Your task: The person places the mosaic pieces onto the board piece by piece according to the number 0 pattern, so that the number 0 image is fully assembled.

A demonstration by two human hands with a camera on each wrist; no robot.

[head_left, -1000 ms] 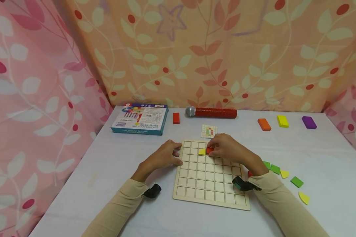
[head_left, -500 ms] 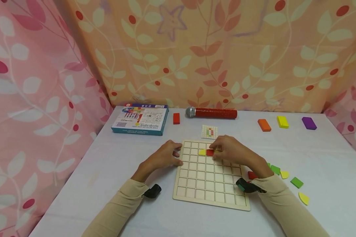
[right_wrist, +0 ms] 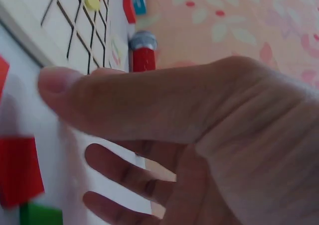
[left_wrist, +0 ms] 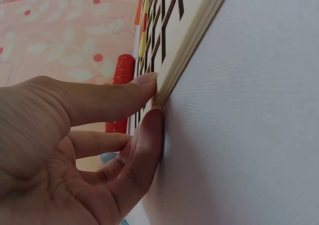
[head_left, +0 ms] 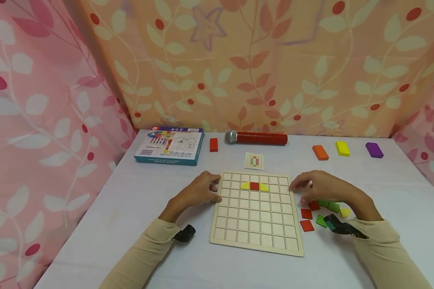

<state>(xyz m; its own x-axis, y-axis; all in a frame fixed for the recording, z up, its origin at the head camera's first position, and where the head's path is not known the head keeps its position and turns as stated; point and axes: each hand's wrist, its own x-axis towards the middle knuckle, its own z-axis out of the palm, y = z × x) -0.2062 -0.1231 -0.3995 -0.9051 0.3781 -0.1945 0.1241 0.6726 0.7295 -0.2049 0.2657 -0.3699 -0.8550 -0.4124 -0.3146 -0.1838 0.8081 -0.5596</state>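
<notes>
A pale wooden grid board lies on the white table. In its second row a red square tile sits between two yellow quarter-round tiles, the left one and the right one. My left hand holds the board's left edge near the far corner, thumb and forefinger at the rim. At the board's right edge, my right hand hovers with nothing between its loosely bent fingers. Below it lie red tiles, green tiles and a yellow tile, some partly hidden by the hand.
Beyond the board lies a small pattern card. Along the back are a game box, a red block, a red toy microphone, an orange block, a yellow block and a purple block.
My right hand has let go of the right yellow tile and moved right, off the board to the loose tiles. The three tiles on the board now show fully. My left hand has stayed put.
</notes>
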